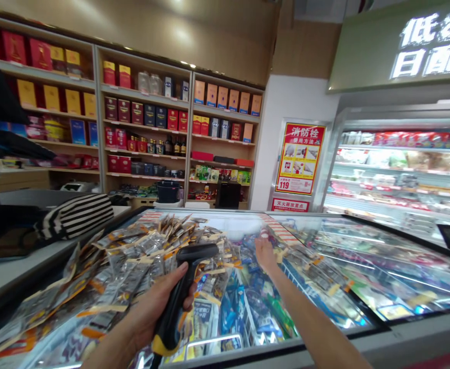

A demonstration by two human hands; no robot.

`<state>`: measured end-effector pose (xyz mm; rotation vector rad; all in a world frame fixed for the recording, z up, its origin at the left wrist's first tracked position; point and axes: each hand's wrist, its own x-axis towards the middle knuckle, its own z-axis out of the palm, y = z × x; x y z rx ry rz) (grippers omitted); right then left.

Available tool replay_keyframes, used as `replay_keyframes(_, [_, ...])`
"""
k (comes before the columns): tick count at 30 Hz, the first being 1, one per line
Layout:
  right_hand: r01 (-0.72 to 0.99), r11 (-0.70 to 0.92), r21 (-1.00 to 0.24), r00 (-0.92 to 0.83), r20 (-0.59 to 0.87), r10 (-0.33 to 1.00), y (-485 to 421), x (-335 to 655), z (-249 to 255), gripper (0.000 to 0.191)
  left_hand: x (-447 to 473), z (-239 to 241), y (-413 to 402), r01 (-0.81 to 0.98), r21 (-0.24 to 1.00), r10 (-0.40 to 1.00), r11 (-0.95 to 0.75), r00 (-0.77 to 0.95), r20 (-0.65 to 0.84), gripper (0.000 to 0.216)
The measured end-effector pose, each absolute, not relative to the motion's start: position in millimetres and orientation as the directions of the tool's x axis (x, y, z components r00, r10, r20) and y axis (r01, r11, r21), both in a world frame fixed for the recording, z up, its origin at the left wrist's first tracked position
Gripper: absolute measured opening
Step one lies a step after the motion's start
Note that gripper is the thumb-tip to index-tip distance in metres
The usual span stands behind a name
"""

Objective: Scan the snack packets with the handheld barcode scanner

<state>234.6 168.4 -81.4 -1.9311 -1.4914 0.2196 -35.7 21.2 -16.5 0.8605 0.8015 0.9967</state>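
Note:
My left hand (158, 305) is closed around the handle of a black barcode scanner (184, 287) with a yellow base, held over the near edge of a glass-topped chest freezer (325, 333). My right hand (265, 253) reaches forward over the freezer lid, fingers resting on packets near the middle; the fingertips are partly hidden. A heap of clear snack packets with orange labels (133, 266) lies on the freezer's left lid, just beyond the scanner. Frozen goods in blue packaging (256, 302) show through the glass below my right forearm.
A grey counter (13, 271) at left carries a black-and-white striped bag (75, 215). Wooden shelves of boxed goods and bottles (144, 123) line the back wall. An open refrigerated case (402, 174) stands at right, beside a red fire-safety poster (300, 159).

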Motion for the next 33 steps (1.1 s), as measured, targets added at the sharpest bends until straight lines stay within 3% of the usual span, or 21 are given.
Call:
replay_keyframes(6, [0.894,-0.351,-0.28,0.432,0.323,0.842,139.7,329.0,-95.4,0.05,-13.4,-16.3,24.2,-0.364,0.887,0.914,0.283,0.384,-0.134,0.029])
replay_keyframes(11, [0.949,-0.289,-0.125,0.313,0.277,0.909,123.6,322.3,-98.6,0.038,-5.2,-18.4,25.1,-0.338,0.903,0.902,0.263,0.417,-0.107,0.028])
replay_keyframes(14, [0.96,-0.198,-0.197,0.246,0.261,0.934,124.2,302.4,-90.9,0.029,-4.6,-17.6,24.1,-0.326,0.913,0.905,0.247,0.413,-0.098,0.029])
replay_keyframes(17, [0.929,-0.219,-0.297,0.293,0.234,0.927,130.2,294.7,-82.6,0.027,-7.0,-14.1,21.6,-0.318,0.915,0.905,0.25,0.414,-0.103,0.029])
replay_keyframes(23, [0.865,-0.158,-0.477,0.223,0.082,0.971,137.5,296.0,-83.1,0.011,-13.9,-11.3,17.4,-0.335,0.913,0.918,0.234,0.385,-0.094,0.03])
replay_keyframes(30, [0.593,0.046,-0.804,0.253,0.241,0.937,134.3,269.3,-82.1,0.02,-17.6,-12.4,13.6,-0.363,0.901,0.911,0.239,0.405,-0.078,0.03])
replay_keyframes(33, [0.463,0.101,-0.88,0.308,0.266,0.913,138.7,257.3,-78.2,0.023,-20.3,-10.0,12.1,-0.362,0.905,0.913,0.223,0.404,-0.064,0.03])
